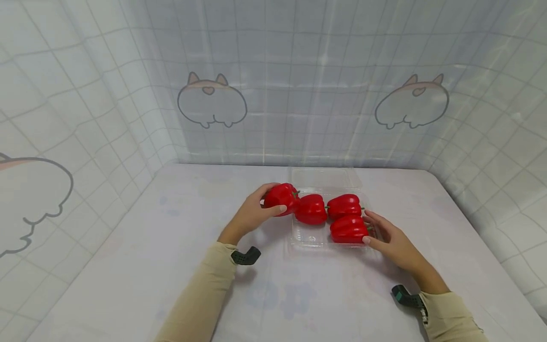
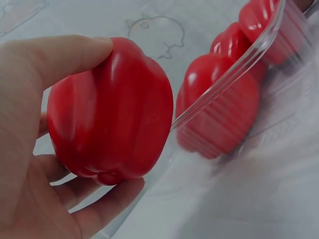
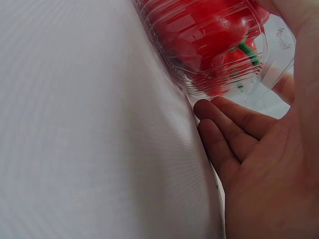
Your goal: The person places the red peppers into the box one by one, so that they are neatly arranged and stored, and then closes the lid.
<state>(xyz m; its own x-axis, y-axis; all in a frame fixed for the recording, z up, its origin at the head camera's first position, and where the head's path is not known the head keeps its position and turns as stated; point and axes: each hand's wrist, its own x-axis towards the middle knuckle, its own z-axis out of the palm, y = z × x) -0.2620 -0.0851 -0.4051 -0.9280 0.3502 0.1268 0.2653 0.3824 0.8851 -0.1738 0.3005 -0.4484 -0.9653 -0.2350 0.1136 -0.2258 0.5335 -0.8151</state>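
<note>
My left hand point(image 1: 252, 211) grips a red bell pepper point(image 2: 112, 112), thumb on one side and fingers on the other. That pepper is at the left end of a clear plastic clamshell box point(image 1: 309, 236), overlapping its rim in the head view. Inside the box lie three more red bell peppers: one on the left point(image 1: 311, 209), one at the back right point(image 1: 344, 206) and one at the front right point(image 1: 348, 230). My right hand point(image 1: 395, 244) is at the box's right end, thumb by the front right pepper, the other fingers extended along the end wall.
The box's clear lid point(image 1: 325, 177) lies folded back behind it. A white cloth point(image 1: 273, 294) covers the table. White gridded curtains point(image 1: 295, 85) with cartoon animals hang at the back and sides. A black wrist device point(image 1: 246, 256) sits on the left sleeve, another point(image 1: 406, 298) on the right.
</note>
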